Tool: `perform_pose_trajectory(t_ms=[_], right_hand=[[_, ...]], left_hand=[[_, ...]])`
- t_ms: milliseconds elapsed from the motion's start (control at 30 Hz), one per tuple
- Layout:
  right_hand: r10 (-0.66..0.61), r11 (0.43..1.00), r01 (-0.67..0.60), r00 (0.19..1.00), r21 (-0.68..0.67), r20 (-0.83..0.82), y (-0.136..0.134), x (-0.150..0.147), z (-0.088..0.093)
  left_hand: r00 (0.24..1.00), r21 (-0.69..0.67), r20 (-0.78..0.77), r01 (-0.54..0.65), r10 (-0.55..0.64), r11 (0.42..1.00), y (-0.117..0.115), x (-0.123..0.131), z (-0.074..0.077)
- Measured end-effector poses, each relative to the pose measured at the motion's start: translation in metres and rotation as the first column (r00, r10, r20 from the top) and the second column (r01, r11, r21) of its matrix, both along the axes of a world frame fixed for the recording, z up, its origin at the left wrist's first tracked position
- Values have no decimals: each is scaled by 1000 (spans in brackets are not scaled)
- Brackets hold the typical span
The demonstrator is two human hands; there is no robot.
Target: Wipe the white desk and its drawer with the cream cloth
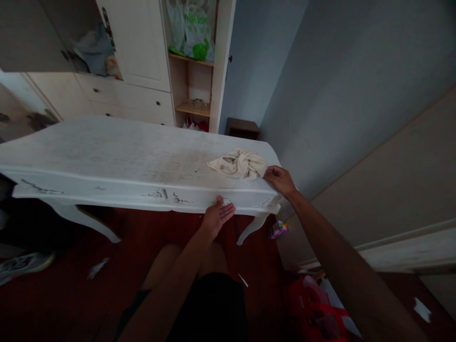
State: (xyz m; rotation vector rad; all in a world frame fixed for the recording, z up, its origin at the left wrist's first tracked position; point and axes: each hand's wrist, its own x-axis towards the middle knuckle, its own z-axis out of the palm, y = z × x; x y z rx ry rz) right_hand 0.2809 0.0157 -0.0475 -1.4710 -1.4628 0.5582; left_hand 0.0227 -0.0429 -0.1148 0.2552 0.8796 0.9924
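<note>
A long white table with a worn, dusty top stands in front of me. A crumpled cream cloth lies near its right end. My right hand rests on the table's right front corner, its fingers curled and touching the edge of the cloth. My left hand is held just below the table's front edge, palm up and fingers stretched out, with nothing in it.
A cream wardrobe with open shelves and plastic bags stands behind the table. A small dark stool sits by the blue wall. Red bags lie on the floor at right, a shoe at left.
</note>
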Motion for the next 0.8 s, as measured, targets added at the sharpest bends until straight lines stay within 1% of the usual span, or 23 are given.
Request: perform_pose_trajectory(t_ms=[167,367,567,667,733,800], right_hand=[[-20,1000,20,1000,-1,21,-1,-2,2],[-55,998,55,998,-6,22,-2,-3,3],[-80,997,80,996,5,27,-1,-4,1],[-83,997,83,996,-2,34,0,-4,1],[-90,996,90,995,-4,41,0,-4,2],[-102,995,102,994,1,42,0,-4,2]], left_hand=[[1000,-19,6,-30,30,999,8,3,-2],[1000,17,11,-9,8,1000,12,2,-7],[1000,38,-10,18,-18,999,11,1,-4],[997,59,-54,52,-49,997,12,1,-4],[995,72,-74,76,-71,994,13,-3,-5],[977,68,-147,168,-156,983,13,-15,-3]])
